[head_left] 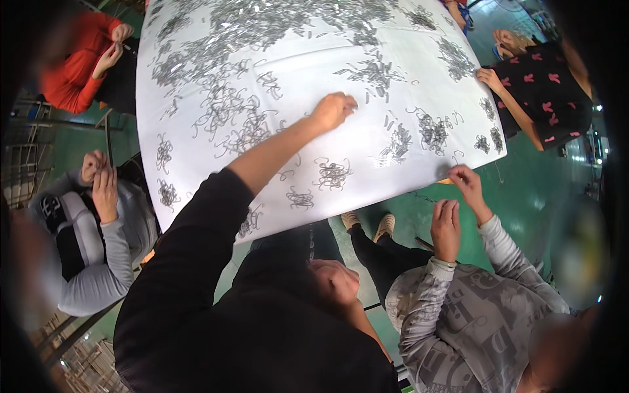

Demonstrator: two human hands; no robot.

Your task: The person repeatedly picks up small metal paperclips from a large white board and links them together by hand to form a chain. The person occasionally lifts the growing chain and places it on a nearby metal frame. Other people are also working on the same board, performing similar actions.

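My left hand (334,112) is stretched out over the white tabletop (314,59), its fingers bent and drawn together. What they pinch, if anything, is too small to make out. Just beyond its fingertips lie loose, narrow metal links (377,73). My right hand (337,281) is low over my lap, closed at the end of a thin metal chain (311,243). The chain shows between the table's near edge and that hand; its fingers are partly hidden. Nearest to me on the table are small heaps of curved wire hooks (333,173).
A large spread of metal links (262,26) covers the far side. More hooks (229,108) lie at left, further piles (432,133) at right. A co-worker (458,314) in patterned grey sits close on my right, hands at the table corner. Others sit left and far right.
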